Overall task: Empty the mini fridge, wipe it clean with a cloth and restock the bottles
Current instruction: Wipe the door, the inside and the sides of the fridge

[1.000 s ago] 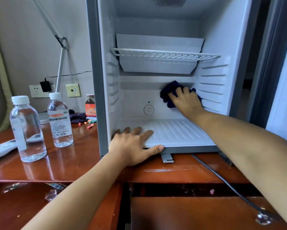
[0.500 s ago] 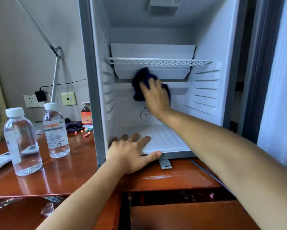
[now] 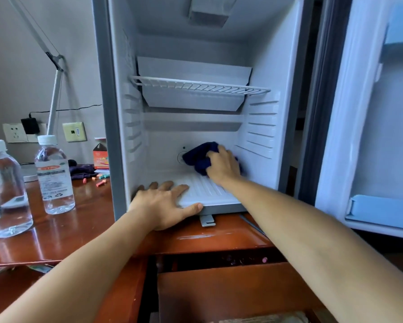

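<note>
My right hand [image 3: 223, 167] presses the dark blue cloth [image 3: 199, 157] against the mini fridge [image 3: 263, 66] back wall, fingers curled over it; my left hand [image 3: 165, 203] lies flat, holding nothing, on the floor's front edge. Two water bottles [image 3: 54, 176] stand on the desk [image 3: 56, 234].

- glossy reddish wooden desk [image 3: 56, 238] carries everything
- mini fridge [image 3: 105, 113] sits right on it
- two water bottles [image 3: 54, 176] [image 3: 3, 190] stand left of the fridge
- small orange carton [image 3: 100, 156] and scattered colored bits [image 3: 100, 181] by the fridge's left wall

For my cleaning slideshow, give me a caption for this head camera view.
Right hand wipes the emptied mini fridge with a dark cloth; left hand braces its floor.
</note>
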Available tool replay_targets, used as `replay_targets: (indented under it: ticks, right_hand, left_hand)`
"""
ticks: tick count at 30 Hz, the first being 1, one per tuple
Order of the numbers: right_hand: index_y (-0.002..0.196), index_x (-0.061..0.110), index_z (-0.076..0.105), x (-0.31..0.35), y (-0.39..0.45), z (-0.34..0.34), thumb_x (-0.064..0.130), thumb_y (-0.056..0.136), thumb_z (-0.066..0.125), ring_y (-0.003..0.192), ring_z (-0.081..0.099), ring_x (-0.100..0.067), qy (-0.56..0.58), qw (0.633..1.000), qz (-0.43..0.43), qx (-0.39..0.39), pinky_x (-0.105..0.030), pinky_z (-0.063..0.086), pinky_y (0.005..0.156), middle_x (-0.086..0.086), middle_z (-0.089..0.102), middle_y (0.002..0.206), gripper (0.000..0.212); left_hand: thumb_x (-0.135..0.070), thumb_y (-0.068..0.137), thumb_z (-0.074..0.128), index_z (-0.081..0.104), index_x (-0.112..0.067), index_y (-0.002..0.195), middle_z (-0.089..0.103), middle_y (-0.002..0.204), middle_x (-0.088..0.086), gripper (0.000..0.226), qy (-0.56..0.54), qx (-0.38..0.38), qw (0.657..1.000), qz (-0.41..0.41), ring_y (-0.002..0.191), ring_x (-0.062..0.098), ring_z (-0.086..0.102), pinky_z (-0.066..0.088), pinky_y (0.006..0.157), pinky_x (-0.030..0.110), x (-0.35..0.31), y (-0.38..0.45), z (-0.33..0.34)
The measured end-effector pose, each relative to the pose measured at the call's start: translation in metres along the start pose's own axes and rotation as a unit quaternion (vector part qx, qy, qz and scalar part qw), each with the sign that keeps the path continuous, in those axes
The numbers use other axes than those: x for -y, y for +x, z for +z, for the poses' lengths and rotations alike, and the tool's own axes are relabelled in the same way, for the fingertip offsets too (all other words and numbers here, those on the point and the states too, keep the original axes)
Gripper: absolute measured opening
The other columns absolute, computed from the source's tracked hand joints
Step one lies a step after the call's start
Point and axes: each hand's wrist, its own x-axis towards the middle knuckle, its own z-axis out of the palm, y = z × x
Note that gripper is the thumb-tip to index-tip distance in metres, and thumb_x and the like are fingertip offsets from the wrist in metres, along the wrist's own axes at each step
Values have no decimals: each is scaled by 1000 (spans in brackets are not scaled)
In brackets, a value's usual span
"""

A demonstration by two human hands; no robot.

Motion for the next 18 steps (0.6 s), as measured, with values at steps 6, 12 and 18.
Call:
replay_targets:
  ticks: [6,12,18]
  right_hand:
    - [123,25,57,16,-34,-38,19,56,65,102,58,-23,425,897,40,113,-31,46,84,-7,60,113,67]
    - [123,23,37,8,-65,-36,28,70,69,117,52,-20,388,914,88,83,-32,44,89,1,50,136,62]
    - [106,12,54,0,-70,-28,39,101,38,89,57,-29,245,943,214,-65,-40,48,76,-9,68,106,32]
  left_hand:
    - [-87,70,57,22,-23,155,60,141,11,112,-412,-43,909,-45,123,28,60,48,107,43,-10,35,-15]
    - [-16,80,85,59,-12,125,72,105,6,51,-553,-70,829,35,102,25,70,57,81,24,-29,71,-8]
    - [-24,90,65,48,-23,121,63,118,8,35,-527,-284,787,-151,104,34,63,54,92,45,-13,91,-8]
